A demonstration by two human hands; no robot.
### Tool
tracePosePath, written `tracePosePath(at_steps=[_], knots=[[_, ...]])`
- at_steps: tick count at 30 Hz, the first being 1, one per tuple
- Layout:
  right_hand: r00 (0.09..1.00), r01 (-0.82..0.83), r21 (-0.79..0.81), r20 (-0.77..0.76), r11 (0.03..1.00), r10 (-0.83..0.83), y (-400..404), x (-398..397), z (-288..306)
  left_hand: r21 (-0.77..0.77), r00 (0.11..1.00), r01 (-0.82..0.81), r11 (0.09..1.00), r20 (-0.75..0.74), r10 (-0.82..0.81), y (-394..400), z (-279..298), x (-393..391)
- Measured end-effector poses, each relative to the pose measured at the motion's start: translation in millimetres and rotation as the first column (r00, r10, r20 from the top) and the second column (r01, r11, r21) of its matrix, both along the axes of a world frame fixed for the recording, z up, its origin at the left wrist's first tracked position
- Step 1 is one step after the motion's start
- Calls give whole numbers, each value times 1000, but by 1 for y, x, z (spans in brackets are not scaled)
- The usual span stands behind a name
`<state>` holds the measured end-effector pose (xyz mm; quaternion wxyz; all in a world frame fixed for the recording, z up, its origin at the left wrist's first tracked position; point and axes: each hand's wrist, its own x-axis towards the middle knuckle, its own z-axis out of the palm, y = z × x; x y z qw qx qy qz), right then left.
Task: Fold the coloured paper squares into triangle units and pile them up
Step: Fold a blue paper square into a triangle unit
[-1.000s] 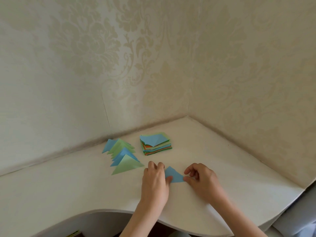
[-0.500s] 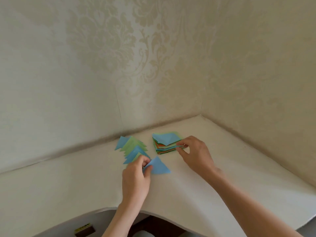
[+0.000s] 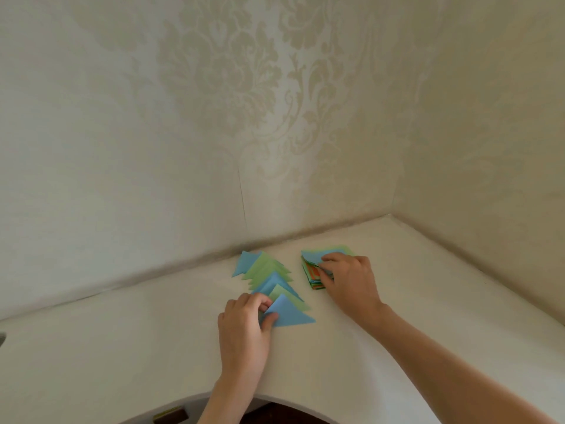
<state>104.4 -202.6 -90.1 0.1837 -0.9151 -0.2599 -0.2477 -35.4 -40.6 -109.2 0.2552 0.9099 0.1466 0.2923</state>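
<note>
Row of folded blue and green paper triangles (image 3: 269, 278): my left hand (image 3: 244, 328) pinches the newest blue paper triangle (image 3: 289, 313) at its near end. Right of it, the thick stack of unfolded coloured paper squares (image 3: 315, 270), many left; my right hand (image 3: 348, 280) pinches its top sheet.

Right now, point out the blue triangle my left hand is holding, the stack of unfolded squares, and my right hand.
blue triangle (image 3: 290, 315), head view, on its flat blue face.
stack of coloured paper squares (image 3: 312, 272), head view, on its layered near-left edge.
right hand (image 3: 351, 278), head view, on the back of the hand.
</note>
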Motion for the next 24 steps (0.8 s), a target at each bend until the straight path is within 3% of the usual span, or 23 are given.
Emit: tracePosePath(at_steps=[8,15,19,24], knots=[[997,17,93,-72,996,-11,-3,2,1,-10,999,24,1000,42,-23,-6,0,-1],[981,-39,217,194,975,-4,-56,-14,34,9,991,76,997,105,-77,-32,11,-5],[967,-55,163,253,985,12,-100,-45,34,-16,947,278,960,171,-272,-69,19,-1],[988,-32,65,155,997,21,-134,-79,10,-21,856,511,859,99,-507,-113,11,4]])
